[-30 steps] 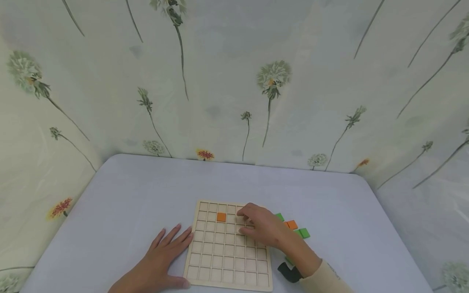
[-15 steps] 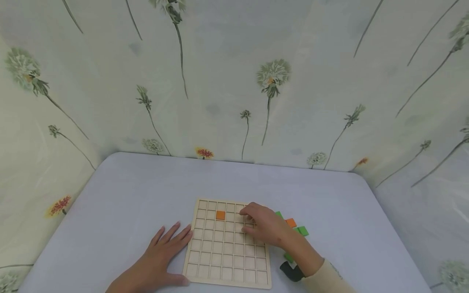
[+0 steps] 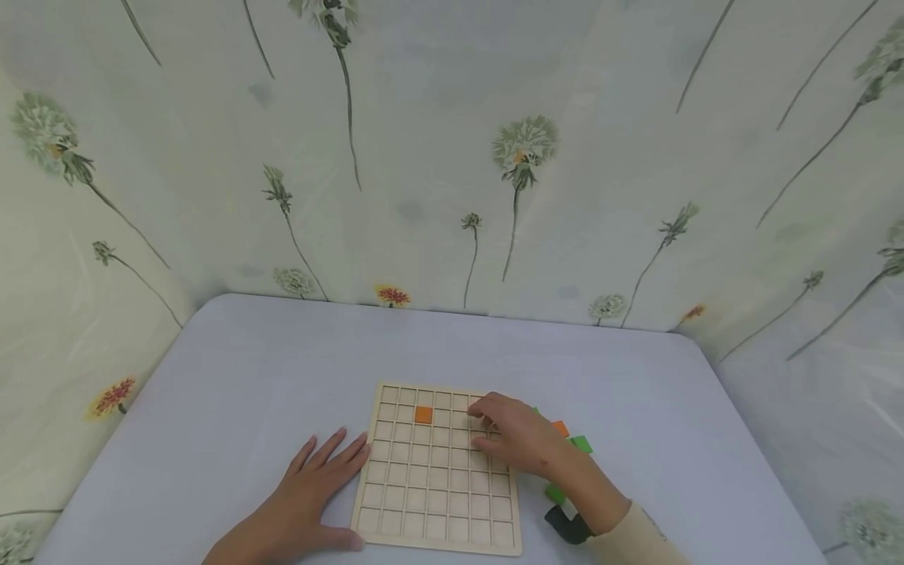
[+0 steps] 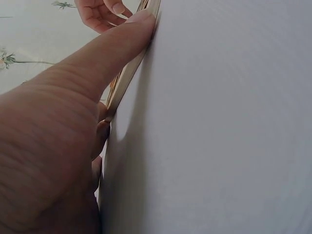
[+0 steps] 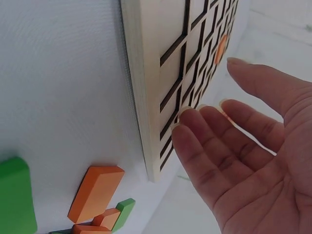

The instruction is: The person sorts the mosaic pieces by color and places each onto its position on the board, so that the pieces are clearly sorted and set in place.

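A pale wooden grid board (image 3: 428, 499) lies on the table, with one orange square tile (image 3: 424, 414) seated in a cell of its second row from the far edge. My left hand (image 3: 311, 488) is spread at the board's left side, fingertips and thumb against the edge; the left wrist view shows the thumb (image 4: 114, 51) along the rim. Over the board's far right part hovers my right hand (image 3: 521, 436), fingers loosely bent. In the right wrist view, nothing sits between its thumb and fingers (image 5: 214, 156).
To the right of the board lie several loose tiles, among them a green tile (image 3: 582, 444) and an orange tile (image 5: 96, 192), partly hidden by the right forearm. A dark curved piece (image 3: 567, 526) rests near the right sleeve. A flower-patterned backdrop (image 3: 452, 157) rises behind the table.
My right hand has drifted slightly right over the board, its fingers still bent and holding nothing. The left hand stays at the board's edge, and the orange tile keeps its cell.
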Available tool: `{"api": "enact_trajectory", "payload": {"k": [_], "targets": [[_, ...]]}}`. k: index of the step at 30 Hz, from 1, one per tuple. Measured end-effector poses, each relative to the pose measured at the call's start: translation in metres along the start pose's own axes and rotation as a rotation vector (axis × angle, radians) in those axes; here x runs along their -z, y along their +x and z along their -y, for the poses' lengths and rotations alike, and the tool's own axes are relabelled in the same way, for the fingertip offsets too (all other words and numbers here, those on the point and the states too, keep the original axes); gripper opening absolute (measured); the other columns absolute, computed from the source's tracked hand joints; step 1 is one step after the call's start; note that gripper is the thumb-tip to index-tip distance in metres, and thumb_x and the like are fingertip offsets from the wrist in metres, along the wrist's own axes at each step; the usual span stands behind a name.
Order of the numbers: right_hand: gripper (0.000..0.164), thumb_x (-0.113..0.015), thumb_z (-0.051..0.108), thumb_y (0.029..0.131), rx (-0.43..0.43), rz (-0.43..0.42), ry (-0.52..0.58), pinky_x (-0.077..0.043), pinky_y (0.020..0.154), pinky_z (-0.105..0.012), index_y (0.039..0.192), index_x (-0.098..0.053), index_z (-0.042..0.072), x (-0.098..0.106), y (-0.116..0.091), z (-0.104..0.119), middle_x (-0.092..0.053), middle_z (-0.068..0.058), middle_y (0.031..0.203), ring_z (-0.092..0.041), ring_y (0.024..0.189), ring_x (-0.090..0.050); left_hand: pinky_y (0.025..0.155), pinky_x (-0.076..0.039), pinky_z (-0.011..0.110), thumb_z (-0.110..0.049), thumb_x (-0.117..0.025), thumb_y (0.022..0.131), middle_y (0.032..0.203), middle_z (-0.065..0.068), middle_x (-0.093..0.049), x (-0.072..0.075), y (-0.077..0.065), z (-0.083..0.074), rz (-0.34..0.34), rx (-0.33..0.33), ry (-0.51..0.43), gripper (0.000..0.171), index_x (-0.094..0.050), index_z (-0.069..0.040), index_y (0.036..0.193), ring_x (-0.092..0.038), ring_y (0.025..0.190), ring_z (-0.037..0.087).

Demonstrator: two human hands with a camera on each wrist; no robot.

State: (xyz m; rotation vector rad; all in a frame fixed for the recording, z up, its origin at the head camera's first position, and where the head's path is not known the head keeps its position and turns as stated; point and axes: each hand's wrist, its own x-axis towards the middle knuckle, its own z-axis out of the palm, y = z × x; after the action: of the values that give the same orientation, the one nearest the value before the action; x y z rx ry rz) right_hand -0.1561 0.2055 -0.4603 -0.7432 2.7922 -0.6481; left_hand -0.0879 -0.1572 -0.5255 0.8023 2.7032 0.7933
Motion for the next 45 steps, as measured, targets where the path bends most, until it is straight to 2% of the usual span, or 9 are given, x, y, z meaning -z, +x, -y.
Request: {"api": "enact_trajectory", "payload": {"k": [3, 10, 13, 18, 24, 28, 33, 45], "targets": [[0.040, -0.077, 0.019, 0.095, -0.008, 0.003, 0.007, -0.058, 0.090, -0.041, 0.131, -0.067, 0.006, 0.000, -0.001, -0.001, -0.069, -0.003, 0.124, -0.019, 0.106, -0.067, 0.124, 0.016, 0.038, -0.081, -0.071, 0.074, 0.173, -0.010, -0.018, 0.000, 0.000, 0.001, 0.002, 0.001, -0.008, 0.119, -0.030, -0.019, 0.167, -0.003, 0.161, 0.025], [0.040, -0.078, 0.020, 0.095, -0.051, 0.011, 0.053, -0.058, 0.092, -0.042, 0.132, -0.067, 0.007, 0.001, -0.003, -0.002, -0.069, -0.003, 0.124, -0.020, 0.109, -0.068, 0.122, 0.019, 0.031, -0.080, -0.071, 0.075, 0.173, -0.009, -0.020, 0.001, 0.000, -0.001, -0.006, -0.016, -0.013, 0.118, -0.030, -0.019, 0.167, -0.005, 0.161, 0.026], [0.040, -0.077, 0.020, 0.096, -0.042, 0.014, 0.062, -0.058, 0.093, -0.042, 0.132, -0.066, 0.007, 0.002, -0.006, -0.003, -0.069, -0.004, 0.125, -0.020, 0.110, -0.068, 0.121, 0.020, 0.029, -0.078, -0.073, 0.075, 0.173, -0.007, -0.021, 0.002, 0.000, -0.002, -0.009, -0.021, -0.020, 0.117, -0.031, -0.017, 0.166, -0.005, 0.161, 0.027], [0.039, -0.076, 0.020, 0.096, 0.009, -0.002, 0.039, -0.059, 0.093, -0.041, 0.132, -0.066, 0.006, 0.003, -0.009, -0.005, -0.069, -0.004, 0.125, -0.021, 0.109, -0.070, 0.121, 0.019, 0.031, -0.078, -0.073, 0.075, 0.173, -0.007, -0.021, 0.002, -0.001, -0.002, -0.010, -0.019, -0.025, 0.117, -0.031, -0.017, 0.166, -0.005, 0.161, 0.027], [0.036, -0.078, 0.017, 0.094, 0.031, -0.039, -0.003, -0.059, 0.088, -0.040, 0.126, -0.068, 0.005, 0.002, -0.011, -0.007, -0.070, -0.004, 0.120, -0.021, 0.103, -0.070, 0.121, 0.020, 0.031, -0.080, -0.072, 0.074, 0.173, -0.008, -0.021, 0.001, 0.000, -0.001, -0.006, -0.012, -0.015, 0.118, -0.032, -0.018, 0.166, -0.005, 0.161, 0.027], [0.034, -0.079, 0.015, 0.092, 0.026, -0.055, -0.031, -0.059, 0.087, -0.040, 0.123, -0.069, 0.005, 0.001, -0.013, -0.009, -0.071, -0.004, 0.117, -0.020, 0.100, -0.068, 0.121, 0.020, 0.030, -0.081, -0.072, 0.074, 0.173, -0.008, -0.021, 0.000, 0.000, 0.000, -0.020, -0.018, 0.005, 0.118, -0.032, -0.018, 0.166, -0.006, 0.161, 0.027], [0.036, -0.080, 0.019, 0.093, 0.000, -0.052, -0.044, -0.058, 0.089, -0.041, 0.125, -0.070, 0.006, 0.003, -0.017, -0.011, -0.071, -0.002, 0.118, -0.018, 0.100, -0.067, 0.121, 0.021, 0.029, -0.082, -0.071, 0.074, 0.173, -0.008, -0.022, -0.001, 0.000, 0.001, -0.035, -0.026, 0.020, 0.119, -0.032, -0.017, 0.166, -0.007, 0.161, 0.028], [0.037, -0.080, 0.018, 0.093, -0.007, -0.042, -0.047, -0.058, 0.088, -0.040, 0.126, -0.069, 0.006, 0.007, -0.024, -0.018, -0.070, 0.000, 0.115, -0.016, 0.100, -0.066, 0.123, 0.018, 0.034, -0.079, -0.074, 0.073, 0.173, -0.007, -0.021, 0.000, -0.001, -0.002, -0.021, -0.011, -0.003, 0.119, -0.032, -0.017, 0.166, -0.006, 0.161, 0.028]]}}
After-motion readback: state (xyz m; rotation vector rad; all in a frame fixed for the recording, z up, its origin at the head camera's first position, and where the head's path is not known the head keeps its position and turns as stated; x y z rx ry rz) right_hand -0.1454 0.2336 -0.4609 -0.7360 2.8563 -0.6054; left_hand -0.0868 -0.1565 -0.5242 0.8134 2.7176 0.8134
